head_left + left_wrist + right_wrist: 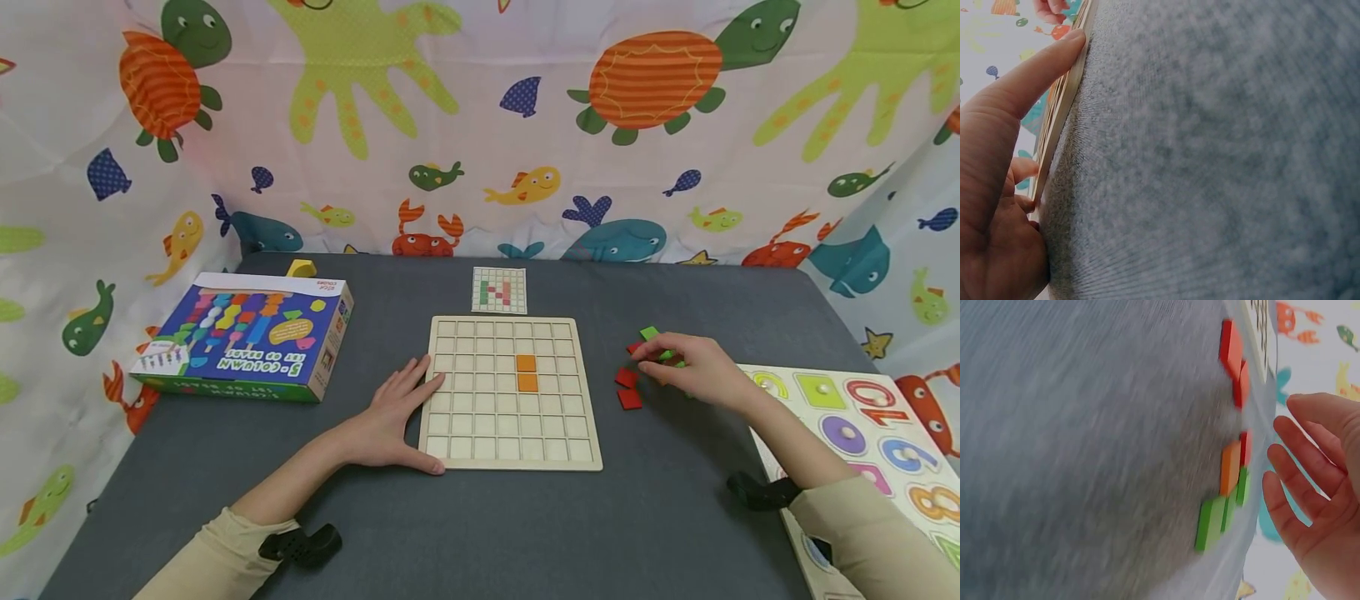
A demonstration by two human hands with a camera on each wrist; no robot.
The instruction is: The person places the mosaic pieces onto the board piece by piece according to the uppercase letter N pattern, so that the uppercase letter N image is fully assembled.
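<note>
A pale wooden grid board (512, 450) lies flat in the middle of the table, with two orange square tiles (527, 382) in its cells, one above the other. My left hand (382, 425) rests at the board's left side, fingers and thumb spread and touching its edge. Over a small group of loose tiles to the right of the board hovers my right hand (693, 367), fingers loosely bent. In the right wrist view nothing shows between its fingers. Beneath it lie red tiles (629, 399), green tiles (1211, 522) and an orange tile (1230, 469).
Behind the board lies a pattern card (517, 273) with coloured squares. A blue game box (262, 367) stands at the left, a yellow piece (302, 267) behind it. A number puzzle board (813, 392) lies at the right, under the right forearm. A printed curtain (480, 100) surrounds the table.
</note>
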